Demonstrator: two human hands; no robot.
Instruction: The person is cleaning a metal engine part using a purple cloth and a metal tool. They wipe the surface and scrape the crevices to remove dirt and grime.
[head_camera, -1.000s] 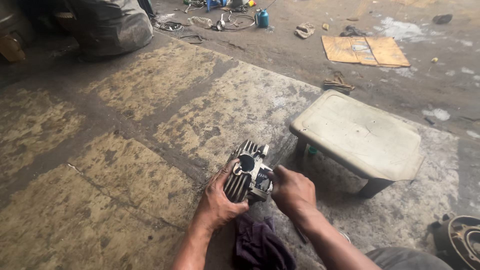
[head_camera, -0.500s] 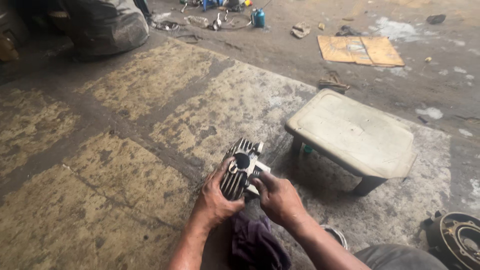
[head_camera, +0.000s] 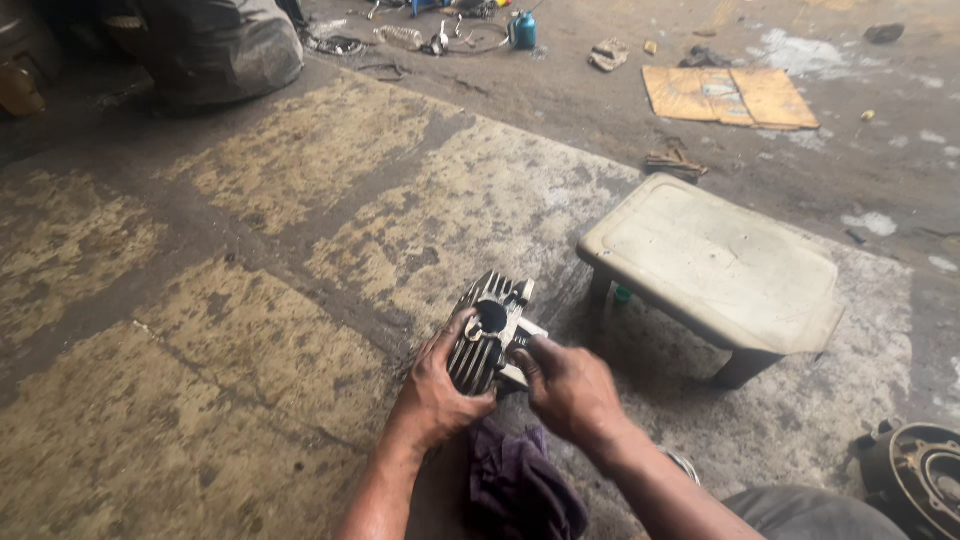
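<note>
Stained concrete floor (head_camera: 250, 300), ribbed metal cylinder (head_camera: 487, 335)

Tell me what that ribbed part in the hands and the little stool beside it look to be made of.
The finned part looks like cast metal, probably aluminium: dull grey, thin cooling fins, a dark round port. The stool seems moulded plastic: one cream piece with rounded corners, its top scuffed and grimy.

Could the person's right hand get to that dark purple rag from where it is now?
Probably yes. The right hand is on the finned metal engine part, and the dark purple rag lies just below it between the forearms, with nothing lying over it.
</note>
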